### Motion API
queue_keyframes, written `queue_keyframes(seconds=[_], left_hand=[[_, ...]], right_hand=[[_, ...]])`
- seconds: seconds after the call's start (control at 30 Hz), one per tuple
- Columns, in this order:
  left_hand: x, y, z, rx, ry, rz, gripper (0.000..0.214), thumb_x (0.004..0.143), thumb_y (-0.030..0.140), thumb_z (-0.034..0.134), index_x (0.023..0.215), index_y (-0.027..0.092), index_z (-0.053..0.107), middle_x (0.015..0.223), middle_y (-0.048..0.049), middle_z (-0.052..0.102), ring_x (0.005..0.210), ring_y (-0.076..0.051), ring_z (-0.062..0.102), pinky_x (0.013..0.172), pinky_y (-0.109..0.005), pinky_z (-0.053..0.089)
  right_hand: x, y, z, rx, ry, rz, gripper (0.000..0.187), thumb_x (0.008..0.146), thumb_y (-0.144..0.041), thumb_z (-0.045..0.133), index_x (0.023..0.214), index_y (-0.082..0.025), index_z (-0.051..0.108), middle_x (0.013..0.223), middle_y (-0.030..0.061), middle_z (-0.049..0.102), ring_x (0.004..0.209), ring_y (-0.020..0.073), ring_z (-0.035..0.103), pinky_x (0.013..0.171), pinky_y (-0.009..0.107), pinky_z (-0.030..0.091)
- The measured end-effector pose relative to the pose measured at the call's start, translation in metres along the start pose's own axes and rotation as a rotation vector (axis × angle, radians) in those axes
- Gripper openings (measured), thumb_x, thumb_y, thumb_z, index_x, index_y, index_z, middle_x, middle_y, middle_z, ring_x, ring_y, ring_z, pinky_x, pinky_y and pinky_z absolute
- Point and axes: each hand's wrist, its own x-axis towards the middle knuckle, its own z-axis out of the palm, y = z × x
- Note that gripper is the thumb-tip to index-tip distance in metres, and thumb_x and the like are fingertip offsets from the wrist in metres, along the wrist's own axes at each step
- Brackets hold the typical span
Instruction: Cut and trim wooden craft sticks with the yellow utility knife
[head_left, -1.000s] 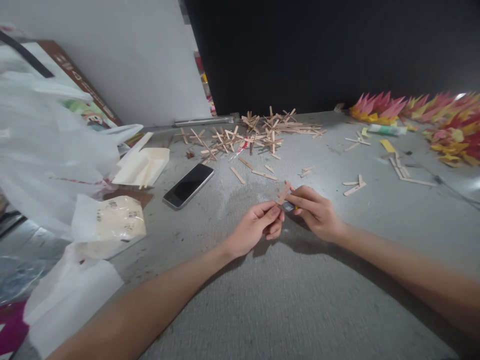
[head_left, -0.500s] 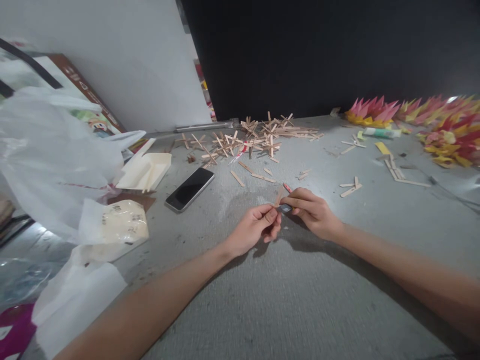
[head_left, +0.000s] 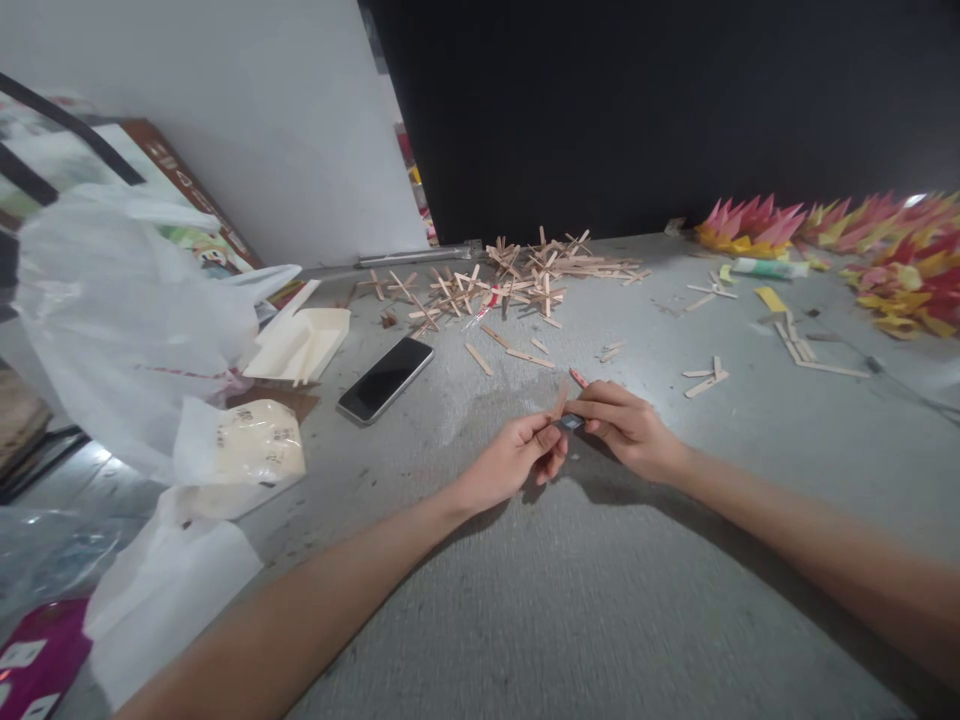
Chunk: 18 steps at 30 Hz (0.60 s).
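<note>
Near the middle of the table, my left hand [head_left: 517, 455] is closed, pinching a small wooden craft stick [head_left: 561, 400] whose upper end sticks up past the fingers. My right hand [head_left: 626, 430] meets it from the right, its fingers closed on a small dark flat object [head_left: 572, 422] that touches the stick by the left fingertips. What kind of object it is I cannot make out. A red-tipped piece [head_left: 577, 378] shows just beyond the right fingers. Beyond both hands lies a heap of wooden craft sticks [head_left: 525, 275], several joined into crossed shapes.
A smartphone [head_left: 386, 380] lies left of my hands. Further left are an open paper box [head_left: 307, 345], a plastic bag [head_left: 127, 320] and a wrapped packet [head_left: 259, 440]. On the right are a glue tube [head_left: 769, 268], joined sticks [head_left: 706, 378] and pink-yellow paper flowers [head_left: 750, 230].
The view has shifted slightly, so everything appears a little further right. Both hands keep nearly the same pose, with the dark object still against the stick.
</note>
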Motion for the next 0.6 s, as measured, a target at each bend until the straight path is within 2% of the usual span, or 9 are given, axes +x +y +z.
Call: queue_keyframes(seconds=[0.1, 0.27, 0.43, 0.6], left_hand=[[-0.0007, -0.0007, 0.0001, 0.021, 0.022, -0.006, 0.047, 0.1, 0.063, 0.051, 0.084, 0.019, 0.053, 0.063, 0.0036, 0.051, 0.052, -0.009, 0.043, 0.05, -0.022, 0.032], [-0.0009, -0.0041, -0.0006, 0.038, 0.002, -0.009, 0.046, 0.101, 0.063, 0.05, 0.085, 0.019, 0.05, 0.06, 0.0081, 0.039, 0.05, -0.008, 0.031, 0.05, -0.022, 0.024], [-0.0019, -0.0023, 0.0021, 0.044, -0.029, 0.003, 0.042, 0.103, 0.058, 0.05, 0.089, 0.018, 0.051, 0.065, 0.0069, 0.039, 0.053, -0.009, 0.03, 0.053, -0.023, 0.024], [-0.0032, -0.0001, 0.0031, 0.006, -0.016, 0.008, 0.044, 0.103, 0.06, 0.048, 0.085, 0.02, 0.047, 0.065, 0.0073, 0.036, 0.053, -0.009, 0.027, 0.053, -0.024, 0.023]], right_hand=[[0.0003, 0.0002, -0.0005, -0.005, 0.002, -0.004, 0.031, 0.107, -0.024, 0.047, 0.123, -0.025, 0.073, 0.094, 0.006, 0.069, 0.084, 0.0196, 0.066, 0.108, 0.053, 0.052], [0.0003, -0.0006, -0.0004, -0.022, 0.008, 0.007, 0.03, 0.107, -0.023, 0.047, 0.122, -0.024, 0.072, 0.095, 0.0065, 0.069, 0.085, 0.0199, 0.066, 0.098, 0.048, 0.057], [-0.0009, 0.0007, 0.0008, -0.045, 0.007, -0.05, 0.032, 0.106, -0.023, 0.046, 0.125, -0.025, 0.072, 0.095, 0.0075, 0.068, 0.083, 0.0211, 0.064, 0.092, 0.047, 0.056], [-0.0007, 0.0012, 0.0008, -0.053, 0.029, -0.034, 0.031, 0.105, -0.023, 0.047, 0.123, -0.024, 0.072, 0.095, 0.008, 0.069, 0.084, 0.0216, 0.065, 0.087, 0.044, 0.057]])
